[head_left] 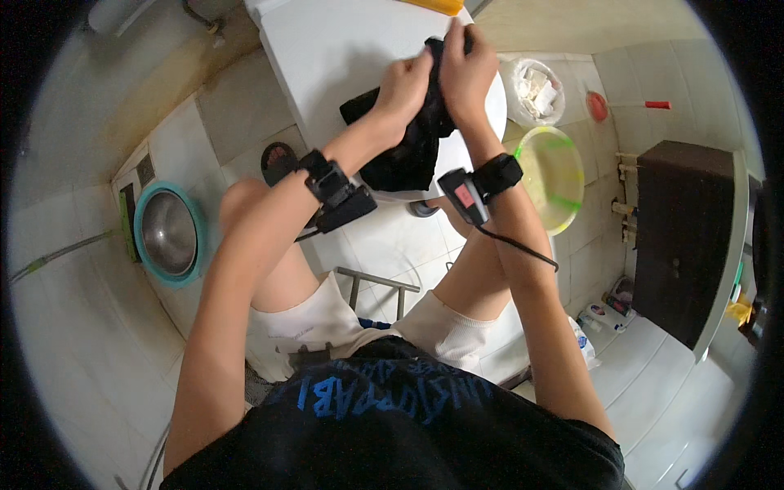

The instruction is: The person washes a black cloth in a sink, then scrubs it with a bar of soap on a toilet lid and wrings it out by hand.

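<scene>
A piece of black cloth (404, 167) lies bunched on a white surface with a rounded near end (314, 49). Part of the cloth is raised between my two hands. My left hand (402, 91) is closed on it, thumb uppermost, near the middle of the surface. Just to the right and a little farther away, my right hand (469, 72) grips another part, its fingers curled round the fabric. What kind of garment or cloth it is cannot be made out. Each wrist carries a black strap with a small box.
Left on the floor, a teal basin (198, 237) holds a metal bowl (169, 233). At right stand a yellow-green basin (572, 175), a lined bin of white paper (536, 91), a red plunger (597, 106) and a dark cabinet (686, 237). A yellow object (441, 6) lies at the far edge.
</scene>
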The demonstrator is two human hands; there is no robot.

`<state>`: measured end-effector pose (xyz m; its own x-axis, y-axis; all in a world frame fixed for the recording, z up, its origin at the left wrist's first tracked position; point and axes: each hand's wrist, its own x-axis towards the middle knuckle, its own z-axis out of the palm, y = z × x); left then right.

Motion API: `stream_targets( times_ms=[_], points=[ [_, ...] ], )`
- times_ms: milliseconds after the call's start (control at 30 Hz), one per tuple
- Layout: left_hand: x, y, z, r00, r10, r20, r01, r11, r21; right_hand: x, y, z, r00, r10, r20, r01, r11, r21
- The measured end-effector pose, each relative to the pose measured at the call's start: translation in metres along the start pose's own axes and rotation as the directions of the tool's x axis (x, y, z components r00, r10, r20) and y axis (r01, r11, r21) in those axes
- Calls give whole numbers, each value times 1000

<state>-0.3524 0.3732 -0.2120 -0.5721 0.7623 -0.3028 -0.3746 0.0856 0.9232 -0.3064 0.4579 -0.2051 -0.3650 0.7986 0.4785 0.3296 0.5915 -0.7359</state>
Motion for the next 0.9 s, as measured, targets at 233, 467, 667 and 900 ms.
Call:
stream_targets(
  times_ms=[233, 467, 667, 900],
  points=[
    [27, 2, -12, 999, -37, -18, 36, 999, -20, -18, -26, -5, 990, -67, 124, 49, 988, 149],
    [17, 30, -6, 999, -39, 1, 37, 943, -330, 6, -16, 4, 983, -167, -76, 170, 985, 30],
    [30, -4, -16, 993, 70, -93, -76, 995, -64, -9, -19, -2, 993, 25, 115, -21, 999, -35],
    [41, -8, -47, 990, -59, 126, 109, 891, -441, -22, -33, 20, 976, -212, 59, 206, 974, 94]
  ],
)
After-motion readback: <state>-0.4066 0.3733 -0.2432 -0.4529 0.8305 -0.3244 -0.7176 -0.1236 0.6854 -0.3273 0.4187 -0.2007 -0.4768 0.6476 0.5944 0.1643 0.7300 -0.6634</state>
